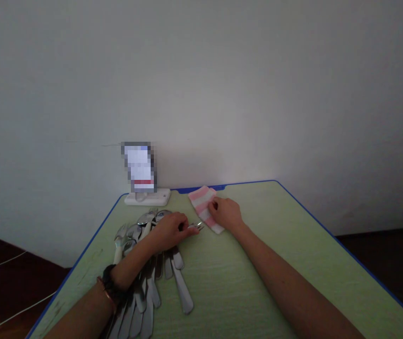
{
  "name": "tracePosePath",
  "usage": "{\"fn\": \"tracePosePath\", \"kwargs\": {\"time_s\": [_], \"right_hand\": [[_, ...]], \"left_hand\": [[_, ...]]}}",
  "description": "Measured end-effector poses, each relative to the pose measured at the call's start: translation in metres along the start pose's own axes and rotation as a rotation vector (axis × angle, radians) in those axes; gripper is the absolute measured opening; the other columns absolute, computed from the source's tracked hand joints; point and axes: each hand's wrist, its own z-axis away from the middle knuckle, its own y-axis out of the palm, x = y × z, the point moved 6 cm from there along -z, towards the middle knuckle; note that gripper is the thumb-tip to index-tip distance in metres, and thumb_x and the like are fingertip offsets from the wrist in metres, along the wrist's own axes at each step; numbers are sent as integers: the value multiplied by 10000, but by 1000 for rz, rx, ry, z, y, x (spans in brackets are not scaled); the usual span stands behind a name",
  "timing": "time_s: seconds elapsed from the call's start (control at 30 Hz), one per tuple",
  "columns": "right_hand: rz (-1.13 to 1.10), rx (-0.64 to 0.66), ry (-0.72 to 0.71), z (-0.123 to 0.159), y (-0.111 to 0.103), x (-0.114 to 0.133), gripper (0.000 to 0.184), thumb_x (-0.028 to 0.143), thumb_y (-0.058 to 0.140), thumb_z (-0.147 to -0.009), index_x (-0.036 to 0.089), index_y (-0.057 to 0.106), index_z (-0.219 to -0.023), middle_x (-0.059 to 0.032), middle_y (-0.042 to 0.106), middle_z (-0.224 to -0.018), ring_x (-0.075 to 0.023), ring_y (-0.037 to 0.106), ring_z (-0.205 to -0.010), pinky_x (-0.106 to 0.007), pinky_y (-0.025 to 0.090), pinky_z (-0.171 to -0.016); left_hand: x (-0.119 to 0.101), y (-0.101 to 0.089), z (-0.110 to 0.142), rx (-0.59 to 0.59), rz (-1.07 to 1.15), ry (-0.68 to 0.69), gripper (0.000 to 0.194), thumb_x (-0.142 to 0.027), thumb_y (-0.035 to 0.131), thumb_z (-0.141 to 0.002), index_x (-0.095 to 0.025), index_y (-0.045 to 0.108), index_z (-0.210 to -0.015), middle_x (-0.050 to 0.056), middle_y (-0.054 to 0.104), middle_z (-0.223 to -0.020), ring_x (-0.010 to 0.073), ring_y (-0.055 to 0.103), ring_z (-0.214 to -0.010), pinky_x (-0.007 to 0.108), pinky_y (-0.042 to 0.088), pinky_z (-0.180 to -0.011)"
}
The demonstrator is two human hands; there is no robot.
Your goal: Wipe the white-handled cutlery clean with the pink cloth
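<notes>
My left hand (171,230) is closed round a fork (197,226), whose tines stick out to the right of my fingers. It hovers over a pile of several forks and spoons (152,278) spread on the left of the green table (293,254). My right hand (227,213) rests on a folded pink and white striped cloth (203,203), with its fingers curled on the cloth's right edge. The fork's tines lie close to the cloth's lower end.
A phone on a white stand (147,197) sits at the table's far edge against the white wall. The table has a blue rim (328,230). A white cable (11,320) runs across the dark floor at the left.
</notes>
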Motion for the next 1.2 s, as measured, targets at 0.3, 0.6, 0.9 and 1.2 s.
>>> {"fn": "tracePosePath", "kwargs": {"time_s": [0.3,0.6,0.9,1.2], "right_hand": [[1,38,10,1,-1,0,373,394,321,-879,204,641,-894,-83,687,-857,-188,622,-769,-271,382,-643],[7,50,5,1,0,1,363,381,330,-881,195,642,-899,-87,689,-862,-192,627,-789,-272,386,-653],[4,31,-13,1,-2,2,375,371,313,-882,201,647,-896,-84,690,-843,-190,625,-760,-270,380,-634],[1,42,-12,1,-2,2,357,384,331,-878,199,636,-899,-86,688,-852,-192,624,-765,-273,372,-626]], "left_hand": [[19,-3,3,-132,423,-292,371,-556,462,-769,-192,463,-696,-63,511,-415,105,450,-371,200,300,-416],[11,2,2,-111,612,-184,338,-403,509,-783,-170,450,-1021,-93,489,-483,76,416,-421,181,324,-432],[25,0,1,-267,726,-192,473,-322,522,-765,-206,330,-1182,-80,470,-648,81,480,-528,168,401,-437],[22,-3,1,-321,763,-163,414,-413,524,-787,-230,322,-1098,-40,535,-808,59,514,-501,160,420,-410]]}}
